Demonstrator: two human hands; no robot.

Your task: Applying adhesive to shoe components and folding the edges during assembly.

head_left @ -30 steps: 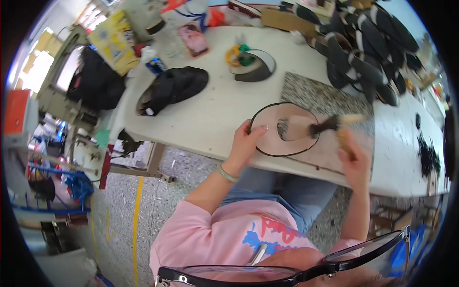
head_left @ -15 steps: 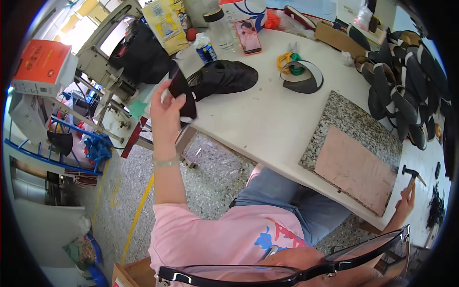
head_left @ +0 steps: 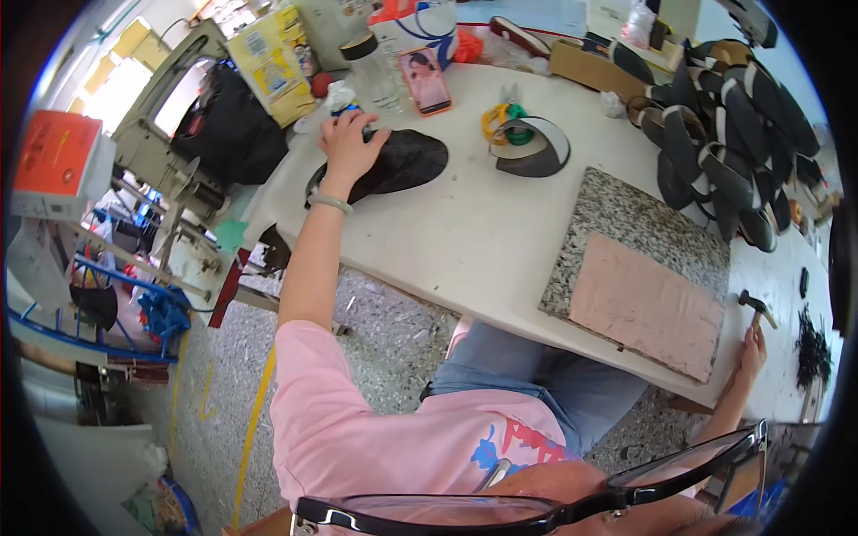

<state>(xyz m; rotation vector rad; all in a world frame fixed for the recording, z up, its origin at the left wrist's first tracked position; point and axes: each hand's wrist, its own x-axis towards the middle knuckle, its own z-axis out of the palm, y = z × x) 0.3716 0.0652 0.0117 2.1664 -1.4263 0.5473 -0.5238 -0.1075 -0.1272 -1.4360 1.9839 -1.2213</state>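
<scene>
My left hand (head_left: 350, 152) rests over a low pile of black shoe uppers (head_left: 407, 163) at the table's far left. Its fingers are bent and spread apart, with the thumb toward the right; their tips partly hide the pieces beneath. Far to the right, my right hand (head_left: 752, 350) is closed round the handle of a small hammer (head_left: 753, 304) with a dark head, just beside the granite slab (head_left: 569, 241). A pinkish flat pad (head_left: 648, 308) lies on that slab. Right of the pile sits a curved black-and-white shoe piece (head_left: 536, 161), partly in front of yellow-and-green-handled scissors (head_left: 505, 121).
Behind the pile stand a clear jar (head_left: 374, 76), a propped phone (head_left: 425, 82) and a yellow packet (head_left: 273, 67). Many dark shoe pieces (head_left: 715, 134) are heaped at the far right, near a cardboard box (head_left: 590, 73). A sewing machine (head_left: 165, 98) stands left of the table (head_left: 429, 237).
My left hand has carried a black shoe upper from the table's left edge onto the pile, and its fingers have spread. My right hand keeps hold of the hammer. The whole view has shifted slightly.
</scene>
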